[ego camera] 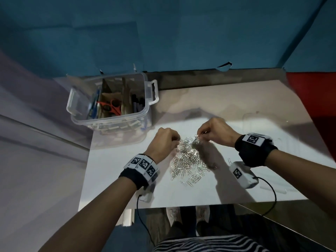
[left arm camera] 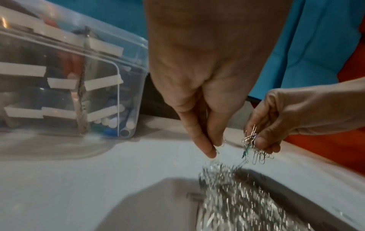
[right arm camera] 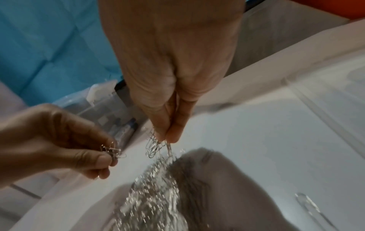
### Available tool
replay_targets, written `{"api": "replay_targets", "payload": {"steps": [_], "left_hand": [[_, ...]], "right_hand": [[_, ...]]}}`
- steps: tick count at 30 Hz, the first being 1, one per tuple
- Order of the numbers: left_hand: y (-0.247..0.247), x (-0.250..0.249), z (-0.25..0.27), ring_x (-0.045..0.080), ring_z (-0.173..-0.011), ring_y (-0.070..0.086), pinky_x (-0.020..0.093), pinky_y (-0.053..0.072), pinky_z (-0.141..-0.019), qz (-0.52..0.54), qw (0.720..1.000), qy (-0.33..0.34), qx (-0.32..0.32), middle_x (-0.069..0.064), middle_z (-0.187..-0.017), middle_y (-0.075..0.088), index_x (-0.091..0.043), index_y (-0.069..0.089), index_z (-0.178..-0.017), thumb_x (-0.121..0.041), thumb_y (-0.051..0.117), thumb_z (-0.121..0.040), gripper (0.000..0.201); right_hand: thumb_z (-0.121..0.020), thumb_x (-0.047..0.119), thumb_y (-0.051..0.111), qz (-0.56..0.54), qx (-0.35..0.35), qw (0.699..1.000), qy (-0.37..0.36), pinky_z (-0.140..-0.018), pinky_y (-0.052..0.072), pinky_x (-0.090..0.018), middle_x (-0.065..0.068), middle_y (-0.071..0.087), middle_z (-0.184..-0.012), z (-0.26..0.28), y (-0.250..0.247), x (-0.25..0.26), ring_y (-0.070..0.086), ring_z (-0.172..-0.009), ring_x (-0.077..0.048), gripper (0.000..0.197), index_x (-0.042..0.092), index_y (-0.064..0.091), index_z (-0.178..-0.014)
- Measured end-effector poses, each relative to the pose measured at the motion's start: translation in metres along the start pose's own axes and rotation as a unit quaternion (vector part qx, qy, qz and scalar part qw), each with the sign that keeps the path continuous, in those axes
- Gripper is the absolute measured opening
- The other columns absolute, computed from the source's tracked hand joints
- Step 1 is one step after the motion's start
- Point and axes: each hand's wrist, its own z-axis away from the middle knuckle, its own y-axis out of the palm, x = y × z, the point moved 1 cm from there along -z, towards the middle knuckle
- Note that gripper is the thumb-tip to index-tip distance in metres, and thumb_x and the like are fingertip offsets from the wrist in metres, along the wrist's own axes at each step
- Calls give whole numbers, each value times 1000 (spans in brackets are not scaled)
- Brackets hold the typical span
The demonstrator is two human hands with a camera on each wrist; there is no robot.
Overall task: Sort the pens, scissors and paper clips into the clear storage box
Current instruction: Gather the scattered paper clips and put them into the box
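Observation:
A pile of silver paper clips [ego camera: 189, 159] lies on the white table, just in front of both hands. My left hand [ego camera: 177, 140] pinches a few paper clips [right arm camera: 112, 152] at the pile's left top edge. My right hand [ego camera: 200, 134] pinches a hanging bunch of clips [left arm camera: 254, 146] above the pile's far end. The clear storage box [ego camera: 147, 106] stands at the table's back left, split by cardboard dividers. It holds red scissors [ego camera: 111, 106], blue pens [ego camera: 94, 104] and dark markers [ego camera: 137, 104]. In the wrist views my left hand [left arm camera: 214, 146] and right hand [right arm camera: 168, 137] hover over the blurred pile [left arm camera: 237, 195].
A clear lid [ego camera: 269, 128] lies flat on the table's right side. One stray clip [ego camera: 230, 160] lies by my right wrist. A blue curtain hangs behind the table and red cloth [ego camera: 312, 99] is at the right. The table's front edge [ego camera: 181, 206] is near my body.

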Motion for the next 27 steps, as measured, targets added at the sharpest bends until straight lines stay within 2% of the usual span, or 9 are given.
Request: {"api": "replay_targets", "payload": {"steps": [3, 8, 11, 15, 18, 21, 23, 25, 27], "left_hand": [[-35, -13, 7, 13, -67, 72, 26, 57, -68, 55, 998, 10, -28, 6, -75, 75, -4, 78, -91, -4, 72, -86, 7], [-114, -20, 16, 2, -67, 72, 11, 54, -66, 111, 988, 12, -107, -4, -77, 76, -9, 80, -95, -7, 77, -85, 10], [-166, -2, 14, 0, -71, 73, 15, 57, -69, 122, 978, -6, -167, -6, -83, 77, -11, 79, -98, -11, 79, -85, 13], [-228, 41, -1, -7, -62, 66, 4, 46, -59, 74, 969, -61, -230, -2, -82, 76, -9, 80, -91, -8, 79, -83, 8], [-253, 74, -18, 13, -70, 71, 20, 51, -62, 0, 968, -87, -237, 4, -74, 76, -11, 78, -74, -22, 74, -71, 13], [-255, 94, -43, 16, -72, 69, 29, 52, -63, -5, 963, -155, -221, 13, -74, 74, -3, 73, -72, -25, 74, -75, 23], [-248, 107, -61, 18, -89, 71, 30, 55, -76, -6, 960, -188, -209, 9, -92, 77, -9, 77, -88, -29, 72, -78, 23], [-243, 115, -72, 25, -103, 70, 36, 56, -89, -30, 960, -202, -193, 8, -109, 76, -21, 77, -103, -36, 62, -74, 36], [-245, 112, -74, 29, -112, 67, 41, 54, -97, -54, 957, -213, -191, 10, -122, 71, -22, 72, -120, -28, 60, -80, 42]], "right_hand": [[-76, 11, 79, -45, -29, 998, 12, -68, 56, -24, 10, 72, -61, -7, -22, 14, 70, -61, -8, 8, 19, 78, -75], [-79, 8, 80, -164, -58, 985, -9, -66, 58, -25, -5, 76, -72, -28, -57, 73, 72, -68, -15, 4, 10, 79, -82], [-80, 9, 81, -221, -51, 973, -33, -72, 60, -27, -8, 77, -78, -54, -67, 116, 74, -73, -19, 8, 7, 78, -87], [-77, 5, 82, -256, -65, 963, -48, -71, 60, -30, -14, 76, -79, -110, -61, 168, 72, -67, -19, 17, 1, 76, -92], [-76, 0, 81, -268, -83, 959, -30, -61, 56, -24, -17, 74, -80, -151, -42, 204, 69, -63, -21, 19, -5, 75, -93], [-76, -5, 78, -255, -108, 961, -3, -50, 51, -17, -9, 69, -61, -190, -18, 232, 61, -49, -8, 16, -6, 75, -92], [-77, 0, 77, -199, -122, 972, 2, -61, 51, -20, -5, 72, -68, -212, -4, 244, 65, -62, -7, 17, -1, 77, -94], [-79, 6, 73, -119, -105, 987, 8, -81, 54, -27, -9, 76, -96, -225, 5, 249, 70, -91, -18, 19, 7, 79, -97], [-81, 7, 67, -61, -77, 995, 9, -92, 54, -34, -11, 74, -108, -228, 9, 249, 68, -105, -26, 22, 10, 78, -100]]}}
